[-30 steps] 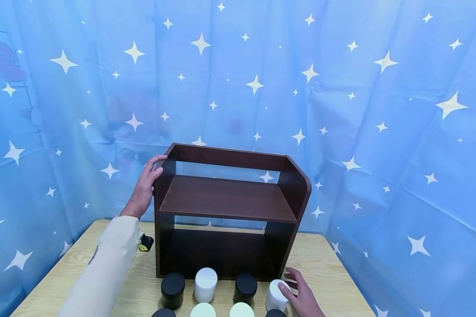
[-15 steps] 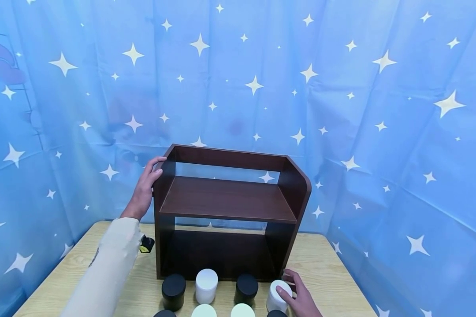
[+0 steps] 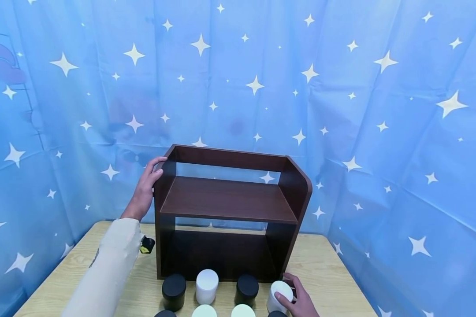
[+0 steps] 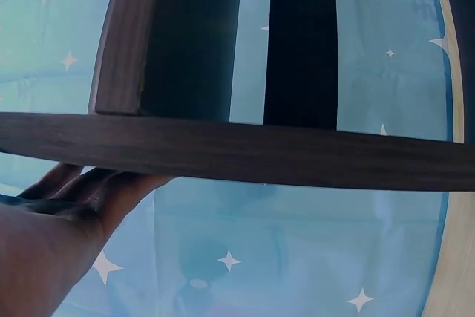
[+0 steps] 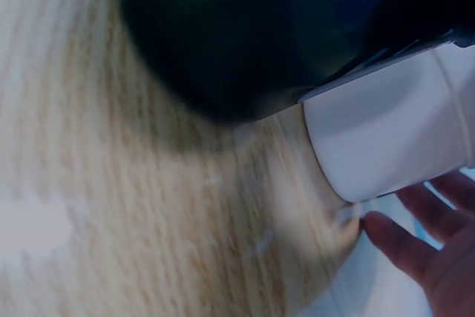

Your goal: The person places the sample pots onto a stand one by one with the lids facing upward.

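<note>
In the head view my left hand (image 3: 142,193) rests against the outer left side of a dark brown two-tier shelf (image 3: 226,198). Its fingertips reach the panel's upper edge; the left wrist view shows the fingers (image 4: 122,194) partly hidden behind that panel. At the lower right, my right hand (image 3: 299,299) lies against the right side of a white lidded jar (image 3: 277,298). The thumb overlaps the jar's front, while the other fingers extend behind it. The right wrist view shows extended fingers (image 5: 401,246) along one side of the white jar (image 5: 386,131).
A black jar (image 3: 247,288), a white jar (image 3: 206,284) and another black jar (image 3: 173,289) stand in a row before the shelf. Pale green-white lids (image 3: 204,311) and black lids show at the bottom edge. The wooden table (image 3: 325,273) meets a starry blue curtain (image 3: 238,88).
My right hand has shifted slightly left and down around the white jar, its thumb lying further across the front. The left hand and shelf hold nearly still.
</note>
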`<action>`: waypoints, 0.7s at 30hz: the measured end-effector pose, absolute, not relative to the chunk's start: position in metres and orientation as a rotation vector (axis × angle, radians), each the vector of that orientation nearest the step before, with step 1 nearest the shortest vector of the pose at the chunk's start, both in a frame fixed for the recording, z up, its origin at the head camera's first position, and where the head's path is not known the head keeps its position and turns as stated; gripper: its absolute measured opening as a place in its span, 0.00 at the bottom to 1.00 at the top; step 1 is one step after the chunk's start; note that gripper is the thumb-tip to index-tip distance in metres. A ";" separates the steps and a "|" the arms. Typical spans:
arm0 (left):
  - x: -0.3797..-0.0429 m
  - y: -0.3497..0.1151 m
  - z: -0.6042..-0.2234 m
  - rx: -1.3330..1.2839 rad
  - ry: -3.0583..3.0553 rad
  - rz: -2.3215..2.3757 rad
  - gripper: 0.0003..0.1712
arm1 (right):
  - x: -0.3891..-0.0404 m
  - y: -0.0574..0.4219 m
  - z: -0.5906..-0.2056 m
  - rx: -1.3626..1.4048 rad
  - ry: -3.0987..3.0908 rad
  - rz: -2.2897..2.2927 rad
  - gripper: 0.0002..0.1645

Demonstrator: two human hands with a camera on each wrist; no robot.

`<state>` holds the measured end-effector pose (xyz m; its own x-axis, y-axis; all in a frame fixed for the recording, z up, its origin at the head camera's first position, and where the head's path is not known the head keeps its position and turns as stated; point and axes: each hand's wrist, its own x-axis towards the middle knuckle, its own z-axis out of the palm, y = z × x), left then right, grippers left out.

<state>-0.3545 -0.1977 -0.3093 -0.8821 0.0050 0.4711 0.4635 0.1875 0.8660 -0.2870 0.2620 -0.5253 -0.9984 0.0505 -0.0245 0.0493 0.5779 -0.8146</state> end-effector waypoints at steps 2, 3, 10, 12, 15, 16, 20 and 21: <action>-0.355 -0.197 -0.310 -0.441 -2.106 -1.739 0.33 | -0.287 0.262 -0.527 -0.079 -2.787 1.432 0.46; -0.355 -0.197 -0.310 -0.441 -2.107 -1.737 0.33 | -0.287 0.263 -0.527 -0.072 -2.788 1.423 0.46; -0.357 -0.195 -0.308 -0.438 -2.112 -1.724 0.32 | -0.286 0.263 -0.528 -0.029 -2.793 1.338 0.46; -0.358 -0.196 -0.309 -0.437 -2.114 -1.726 0.32 | -0.285 0.263 -0.528 -0.024 -2.791 1.327 0.47; -0.359 -0.197 -0.310 -0.432 -2.108 -1.733 0.32 | -0.285 0.263 -0.530 -0.005 -2.791 1.309 0.47; -0.359 -0.198 -0.311 -0.431 -2.106 -1.736 0.32 | -0.285 0.263 -0.530 0.003 -2.794 1.303 0.47; -0.358 -0.199 -0.312 -0.431 -2.107 -1.735 0.32 | -0.285 0.262 -0.532 0.027 -2.806 1.265 0.49; -0.358 -0.199 -0.312 -0.432 -2.108 -1.736 0.32 | -0.286 0.262 -0.533 0.030 -2.808 1.259 0.50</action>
